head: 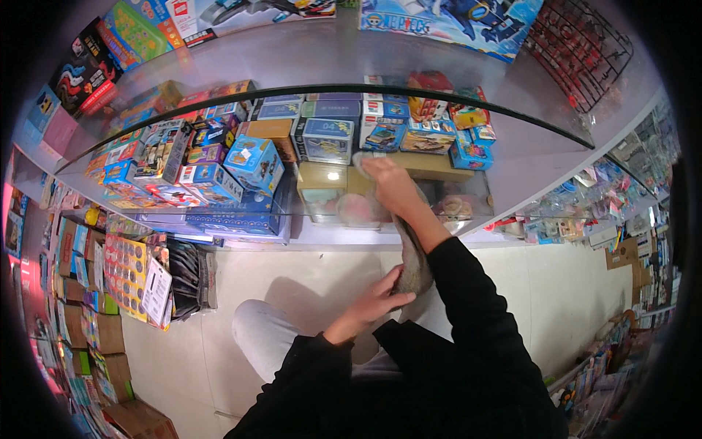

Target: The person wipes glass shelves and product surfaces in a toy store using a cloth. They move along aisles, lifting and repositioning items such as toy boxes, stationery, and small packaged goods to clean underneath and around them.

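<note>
A grey-brown cloth (415,269) hangs between my two hands. My right hand (394,184) reaches forward and grips its upper part, with a pale end of it bunched by the fingers. That hand is in front of a glass shelf (323,215) of small boxes; whether the cloth touches the glass, I cannot tell. Lower down and closer to my body, my left hand (375,302) holds the hanging end between thumb and fingers. Just beyond the right hand stand a tan box (439,166), a blue-and-white toy vehicle box (381,134) and a purple-blue box (327,140).
Stacked toy boxes (162,151) fill the shelf's left side. A dark-edged upper glass shelf (340,88) crosses above them, with large boxed toys (449,24) behind. On the floor at left are packaged goods (189,280) and cartons (109,329). Hanging small packets (576,197) line the right.
</note>
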Motion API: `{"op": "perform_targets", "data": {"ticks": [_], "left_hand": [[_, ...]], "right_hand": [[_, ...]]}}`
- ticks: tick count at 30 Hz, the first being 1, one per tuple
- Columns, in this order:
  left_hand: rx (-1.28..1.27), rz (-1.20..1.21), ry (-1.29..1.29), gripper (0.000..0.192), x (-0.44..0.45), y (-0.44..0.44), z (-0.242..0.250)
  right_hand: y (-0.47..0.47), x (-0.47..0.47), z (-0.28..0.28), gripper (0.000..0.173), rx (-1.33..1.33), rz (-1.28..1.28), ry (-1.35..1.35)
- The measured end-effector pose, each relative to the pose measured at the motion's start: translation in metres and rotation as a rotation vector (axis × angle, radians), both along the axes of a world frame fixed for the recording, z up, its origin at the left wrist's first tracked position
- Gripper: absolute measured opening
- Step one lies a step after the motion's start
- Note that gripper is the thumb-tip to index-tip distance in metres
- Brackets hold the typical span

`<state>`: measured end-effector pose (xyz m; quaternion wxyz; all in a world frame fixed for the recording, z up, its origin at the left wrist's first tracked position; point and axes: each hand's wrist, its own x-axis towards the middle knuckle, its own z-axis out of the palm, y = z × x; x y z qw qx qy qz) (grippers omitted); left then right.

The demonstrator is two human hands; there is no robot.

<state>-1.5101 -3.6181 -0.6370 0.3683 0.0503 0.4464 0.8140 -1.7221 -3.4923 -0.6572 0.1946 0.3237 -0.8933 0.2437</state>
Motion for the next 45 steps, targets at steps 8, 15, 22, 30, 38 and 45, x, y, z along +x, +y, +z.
{"op": "perform_targets", "data": {"ticks": [8,15,22,30,38,45], "left_hand": [[-0.016,0.006,0.005,0.082,-0.001,-0.014,-0.006],[-0.280,-0.208,0.115,0.086,0.017,-0.022,-0.002],[-0.084,0.078,0.106,0.089,0.006,-0.025,-0.011],[-0.161,-0.182,0.198,0.086,0.030,-0.037,-0.016],[-0.200,-0.091,0.319,0.086,0.027,-0.027,-0.044],[-0.530,-0.271,0.081,0.069,0.049,-0.091,-0.082]], "right_hand": [[-0.015,0.003,0.006,0.046,0.114,-0.098,0.008],[-0.035,0.041,0.006,0.048,0.232,0.096,-0.140],[-0.062,0.002,0.006,0.048,0.014,0.056,-0.021],[-0.057,0.096,0.006,0.055,-0.129,0.470,-0.389],[0.014,0.079,-0.021,0.051,-0.672,-0.096,-0.521],[-0.113,0.143,-0.104,0.037,0.001,0.566,-0.201]]}}
